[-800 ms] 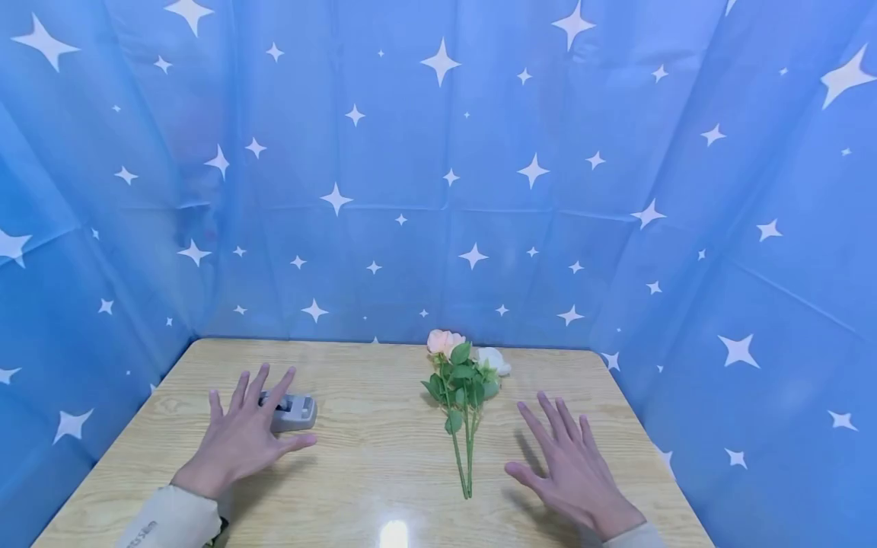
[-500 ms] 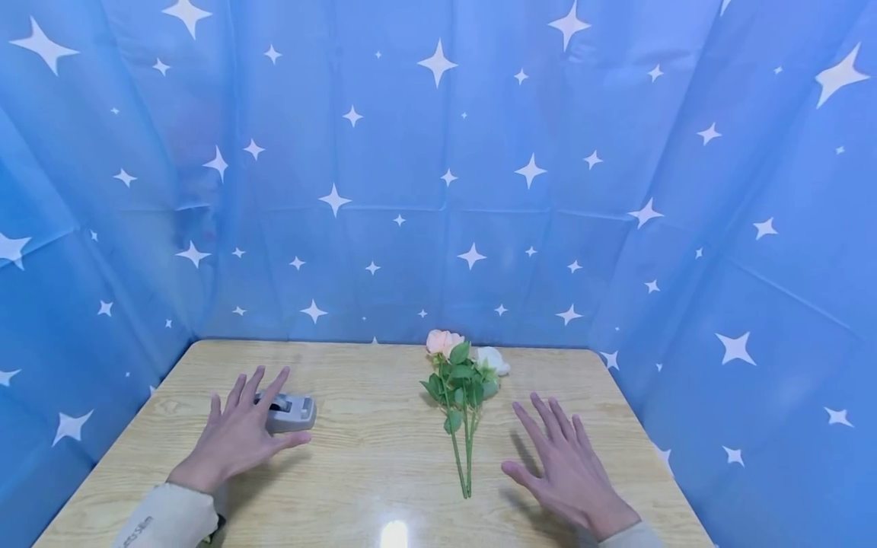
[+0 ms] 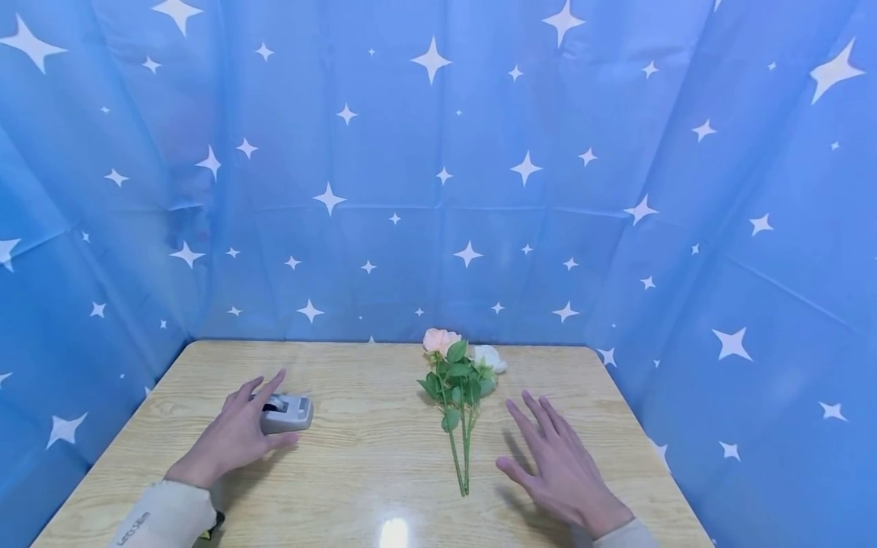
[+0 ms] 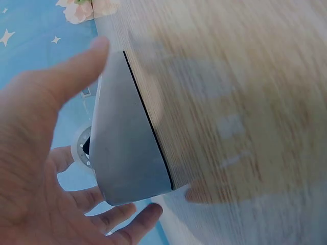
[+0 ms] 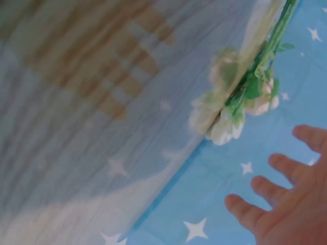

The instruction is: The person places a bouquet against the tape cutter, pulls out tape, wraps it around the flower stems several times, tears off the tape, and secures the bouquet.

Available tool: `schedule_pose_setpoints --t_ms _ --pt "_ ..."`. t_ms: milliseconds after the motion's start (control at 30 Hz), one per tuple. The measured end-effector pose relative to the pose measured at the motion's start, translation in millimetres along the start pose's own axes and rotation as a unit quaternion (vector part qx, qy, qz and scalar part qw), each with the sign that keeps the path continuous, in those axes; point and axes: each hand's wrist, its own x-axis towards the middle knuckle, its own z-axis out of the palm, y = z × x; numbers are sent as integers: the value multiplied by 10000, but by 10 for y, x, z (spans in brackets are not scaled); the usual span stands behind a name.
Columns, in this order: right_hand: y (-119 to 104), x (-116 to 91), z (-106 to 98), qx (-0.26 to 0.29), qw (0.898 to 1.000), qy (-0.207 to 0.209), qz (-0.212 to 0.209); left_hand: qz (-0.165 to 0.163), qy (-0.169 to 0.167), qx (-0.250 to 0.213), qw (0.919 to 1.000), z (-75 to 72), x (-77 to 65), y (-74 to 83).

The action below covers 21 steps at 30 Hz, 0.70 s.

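A star-printed blue curtain [image 3: 397,183] hangs behind the wooden desk [image 3: 363,472], where pink and white flowers [image 3: 457,371] lie near the right hand [image 3: 560,470], its fingers spread and holding nothing. The grey tape dispenser [image 3: 293,413] stands between the parted thumb and fingers of the left hand [image 3: 231,435], ungripped; contact is unclear.

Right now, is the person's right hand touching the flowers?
Apart. In the head view, a strip of wooden tabletop shows between the spread right hand and the flowers, leaves and stems included.
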Motion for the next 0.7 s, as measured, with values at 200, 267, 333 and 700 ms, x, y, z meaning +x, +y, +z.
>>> schedule_pose_setpoints --t_ms 200,267,333,700 --pt "-12 22 7 51 10000 -23 0 78 17 -268 9996 17 25 -37" --pt "-18 24 12 105 9999 -23 -7 96 23 -313 9995 13 29 -46" --pt "-27 25 17 144 9999 -38 -11 130 67 -313 9994 8 31 -52" --pt "-92 57 27 248 9997 46 -65 209 73 -195 9996 -21 54 -50"
